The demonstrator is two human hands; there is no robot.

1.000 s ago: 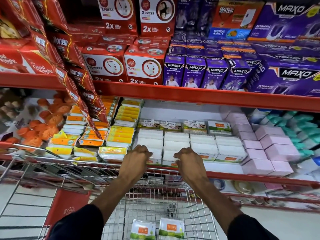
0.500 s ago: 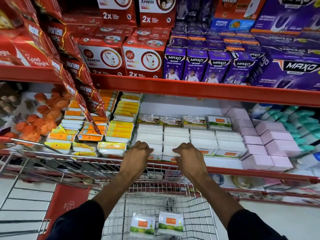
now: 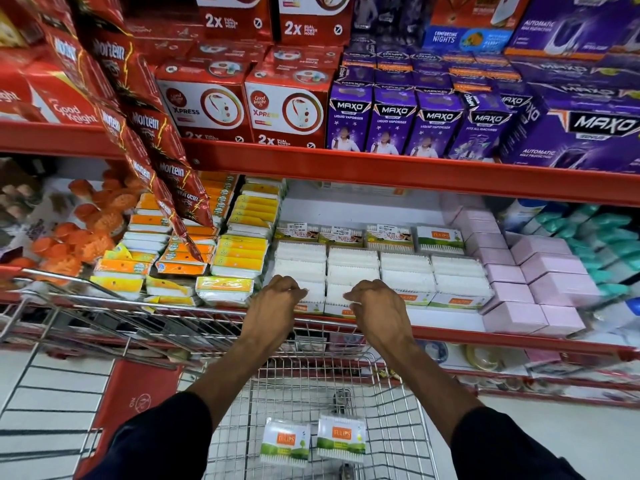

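White cotton swab packs (image 3: 408, 271) with green and orange labels lie in rows on the lower shelf. My left hand (image 3: 277, 303) curls its fingers over the front pack (image 3: 313, 299) of the left row. My right hand (image 3: 379, 306) curls round the front pack (image 3: 334, 301) of the row beside it. Both packs still lie on the shelf. Below my arms a wire shopping cart (image 3: 401, 407) holds two of the same packs, one to the left (image 3: 285, 443) and one to the right (image 3: 341, 438).
Yellow and orange packs (image 3: 242, 258) lie left of the swabs, pink boxes (image 3: 550, 282) to the right. A red shelf edge (image 3: 450, 336) runs just under my hands. Red hanging sachets (image 3: 166, 174) dangle at the left, with red and purple vaporiser boxes (image 3: 394, 123) on the shelf above.
Both hands stay on the front swab packs with fingers curled. The view has tilted down a little, so the shelves sit higher in the frame.
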